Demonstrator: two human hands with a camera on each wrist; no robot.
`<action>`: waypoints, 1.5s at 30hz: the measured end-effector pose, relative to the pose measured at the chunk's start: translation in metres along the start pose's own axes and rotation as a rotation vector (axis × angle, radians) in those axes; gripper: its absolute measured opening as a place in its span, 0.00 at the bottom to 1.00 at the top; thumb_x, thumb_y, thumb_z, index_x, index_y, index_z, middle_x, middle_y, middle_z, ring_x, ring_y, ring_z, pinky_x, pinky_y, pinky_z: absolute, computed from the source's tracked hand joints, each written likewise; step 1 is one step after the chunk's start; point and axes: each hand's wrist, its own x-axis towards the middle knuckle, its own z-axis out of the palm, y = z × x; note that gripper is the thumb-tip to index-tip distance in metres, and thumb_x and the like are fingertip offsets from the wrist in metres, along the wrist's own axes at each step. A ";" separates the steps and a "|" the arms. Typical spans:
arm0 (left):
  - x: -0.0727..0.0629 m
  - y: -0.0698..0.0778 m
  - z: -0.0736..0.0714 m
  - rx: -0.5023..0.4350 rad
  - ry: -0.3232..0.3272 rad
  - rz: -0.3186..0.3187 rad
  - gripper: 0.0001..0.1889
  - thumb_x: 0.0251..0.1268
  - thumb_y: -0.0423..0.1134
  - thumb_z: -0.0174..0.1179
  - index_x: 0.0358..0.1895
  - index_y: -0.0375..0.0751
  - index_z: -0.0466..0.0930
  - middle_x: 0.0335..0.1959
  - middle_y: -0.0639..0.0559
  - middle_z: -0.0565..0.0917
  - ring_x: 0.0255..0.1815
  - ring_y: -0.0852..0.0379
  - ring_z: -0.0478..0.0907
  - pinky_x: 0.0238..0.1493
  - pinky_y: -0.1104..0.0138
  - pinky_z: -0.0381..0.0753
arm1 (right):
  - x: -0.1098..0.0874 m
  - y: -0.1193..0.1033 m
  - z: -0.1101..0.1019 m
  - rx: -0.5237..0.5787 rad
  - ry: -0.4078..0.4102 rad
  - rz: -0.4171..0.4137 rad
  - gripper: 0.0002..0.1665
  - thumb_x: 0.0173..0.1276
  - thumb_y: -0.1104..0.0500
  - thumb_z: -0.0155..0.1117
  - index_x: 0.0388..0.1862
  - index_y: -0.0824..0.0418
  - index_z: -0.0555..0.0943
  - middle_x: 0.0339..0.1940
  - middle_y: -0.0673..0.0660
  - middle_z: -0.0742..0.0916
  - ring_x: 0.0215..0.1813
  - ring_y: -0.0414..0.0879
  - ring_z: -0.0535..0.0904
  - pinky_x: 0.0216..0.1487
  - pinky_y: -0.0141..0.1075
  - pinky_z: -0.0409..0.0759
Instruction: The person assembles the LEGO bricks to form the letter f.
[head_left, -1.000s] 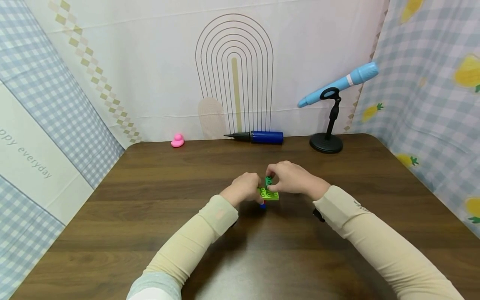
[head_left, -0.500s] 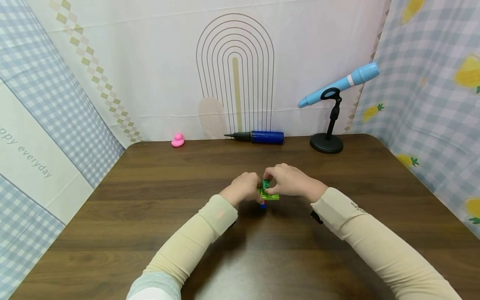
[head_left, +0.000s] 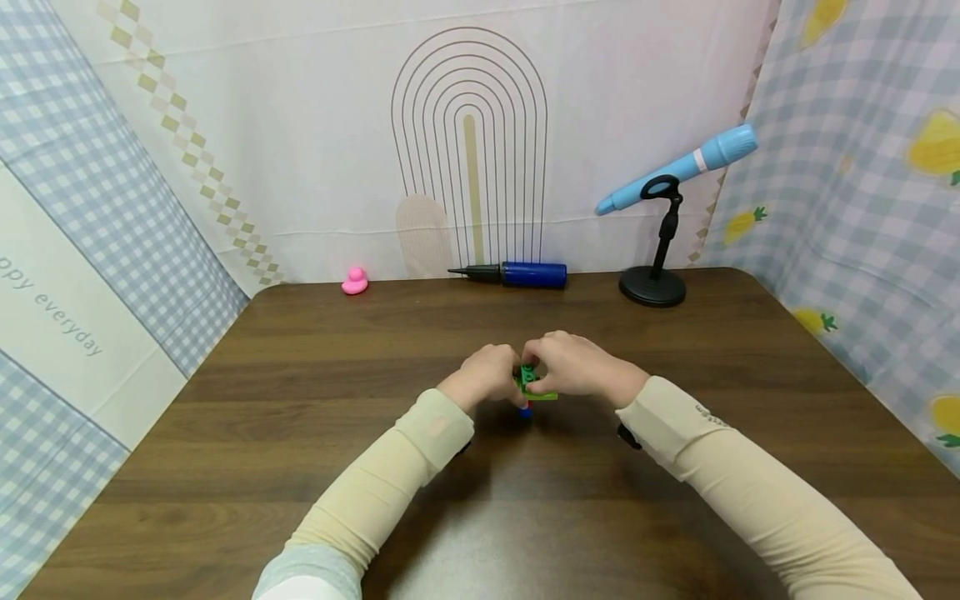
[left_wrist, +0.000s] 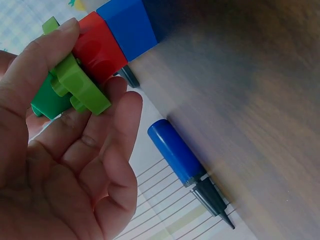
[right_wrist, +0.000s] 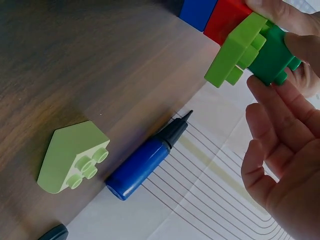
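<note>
Over the middle of the table, my left hand grips a small stack of toy building bricks. The stack has a blue brick at the bottom, a red brick on it, and a lime-green plate with studs on top. My right hand pinches a dark green brick between thumb and fingers, right at the studded side of the lime plate. Fingers of both hands cover much of the pieces in the head view.
A pale green studded block lies on the table in the right wrist view. Along the back edge are a pink duck, a blue pump with a black nozzle, and a black stand bearing a light blue microphone.
My right hand has moved left and slightly nearer, bringing the dark green brick over the lime plate beside my left hand. The left hand and its stack have barely moved.
</note>
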 end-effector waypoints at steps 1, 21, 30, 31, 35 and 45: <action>0.000 0.000 0.000 -0.003 -0.001 0.000 0.12 0.35 0.45 0.71 0.23 0.46 0.78 0.19 0.57 0.76 0.22 0.59 0.68 0.24 0.68 0.69 | 0.000 0.000 0.000 -0.005 -0.002 0.001 0.14 0.52 0.53 0.65 0.36 0.57 0.77 0.30 0.47 0.79 0.32 0.40 0.72 0.32 0.33 0.71; 0.002 0.001 0.000 -0.010 0.006 0.001 0.13 0.34 0.47 0.72 0.24 0.47 0.79 0.20 0.58 0.76 0.23 0.59 0.69 0.24 0.67 0.69 | 0.001 -0.004 -0.002 -0.007 -0.013 0.010 0.11 0.52 0.55 0.66 0.32 0.58 0.77 0.28 0.49 0.80 0.27 0.39 0.72 0.28 0.32 0.71; 0.001 -0.001 0.001 -0.027 0.010 -0.012 0.14 0.33 0.46 0.72 0.25 0.48 0.79 0.21 0.57 0.76 0.23 0.57 0.70 0.25 0.66 0.70 | 0.004 -0.007 -0.002 -0.037 -0.009 -0.030 0.10 0.51 0.56 0.66 0.31 0.57 0.78 0.27 0.49 0.80 0.26 0.40 0.71 0.29 0.32 0.71; 0.001 -0.001 0.001 -0.025 0.011 -0.011 0.14 0.33 0.47 0.72 0.26 0.48 0.79 0.21 0.57 0.76 0.24 0.57 0.71 0.25 0.66 0.70 | 0.004 -0.007 -0.001 -0.041 -0.008 -0.031 0.10 0.51 0.56 0.66 0.31 0.57 0.78 0.27 0.48 0.80 0.26 0.39 0.71 0.29 0.32 0.71; 0.000 -0.001 0.001 -0.018 0.012 -0.003 0.15 0.33 0.47 0.72 0.27 0.48 0.79 0.22 0.57 0.76 0.24 0.57 0.71 0.25 0.66 0.70 | 0.003 -0.007 0.000 -0.040 -0.002 -0.021 0.11 0.50 0.56 0.67 0.32 0.57 0.78 0.28 0.48 0.80 0.27 0.39 0.72 0.30 0.32 0.71; -0.001 -0.004 0.002 -0.037 0.013 0.027 0.14 0.33 0.47 0.72 0.26 0.49 0.80 0.21 0.58 0.76 0.24 0.57 0.71 0.25 0.66 0.70 | 0.003 -0.007 0.001 -0.011 -0.012 0.011 0.13 0.51 0.56 0.67 0.35 0.58 0.79 0.31 0.50 0.81 0.29 0.39 0.74 0.32 0.31 0.73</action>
